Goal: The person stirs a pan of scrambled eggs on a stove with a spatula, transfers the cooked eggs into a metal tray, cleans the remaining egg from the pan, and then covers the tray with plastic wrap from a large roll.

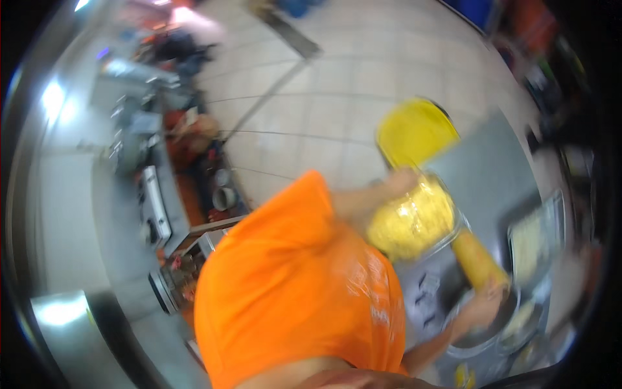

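Observation:
The picture is blurred. My left hand (402, 181) grips the upper edge of a clear plastic bag or container (412, 219) filled with yellow stuff, held close to my orange shirt. My right hand (487, 300) holds the lower end of a yellow cylindrical thing (480, 258), whose other end meets or passes beneath the clear container. Below my right hand is a round metal bowl (510, 311) on a metal table (491, 160). What the cylinder is, I cannot tell.
A yellow lid or tub (415, 131) is beyond my left hand. On the table's far side sits a tray (527, 245) with pale contents, and near the bowl a smaller dish (522, 321). A long counter (175, 214) with appliances runs behind me; the floor is tiled.

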Motion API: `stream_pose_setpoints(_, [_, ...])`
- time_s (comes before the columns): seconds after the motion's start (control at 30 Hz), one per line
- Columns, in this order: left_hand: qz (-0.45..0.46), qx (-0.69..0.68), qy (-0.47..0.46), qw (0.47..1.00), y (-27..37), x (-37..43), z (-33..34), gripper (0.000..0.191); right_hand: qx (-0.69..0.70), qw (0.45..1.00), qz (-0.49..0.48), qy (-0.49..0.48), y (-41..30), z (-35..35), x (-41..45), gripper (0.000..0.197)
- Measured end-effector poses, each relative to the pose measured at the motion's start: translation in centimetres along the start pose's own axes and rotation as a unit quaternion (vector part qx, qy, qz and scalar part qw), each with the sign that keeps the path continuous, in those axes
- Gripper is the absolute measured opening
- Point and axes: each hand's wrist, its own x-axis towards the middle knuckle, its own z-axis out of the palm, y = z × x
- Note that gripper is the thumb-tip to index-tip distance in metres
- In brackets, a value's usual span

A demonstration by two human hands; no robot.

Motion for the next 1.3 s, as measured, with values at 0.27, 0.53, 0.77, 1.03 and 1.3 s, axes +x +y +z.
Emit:
stream_pose_setpoints(0.27, [-0.063, -0.012, -0.020, 0.998, 3.7, -1.3, -4.4, 0.042, -0.089, 0.991, 0.103, 0.001, -1.3, -2.3, 3.9, 0.063])
stream_pose_setpoints(0.53, [-0.198, -0.113, -0.044, 0.973, 4.8, -0.8, -4.0, 0.052, -0.021, 0.968, -0.106, 0.225, -4.5, -12.2, 6.4, 0.049])
stream_pose_setpoints(0.77, [-0.221, -0.339, 0.161, 0.900, 3.0, -2.6, -2.4, 0.073, 0.062, 0.974, -0.062, 0.207, -6.8, -14.5, 9.5, 0.040])
stream_pose_setpoints(1.03, [-0.258, -0.484, -0.080, 0.833, -0.4, -1.2, -3.2, 0.054, 0.002, 0.959, -0.189, 0.213, -6.0, 3.8, 13.9, 0.044])
stream_pose_setpoints(1.3, [-0.279, -0.520, -0.164, 0.790, -1.4, -2.0, -1.7, 0.067, 0.029, 0.938, -0.276, 0.206, -7.6, 6.3, 12.5, 0.040])
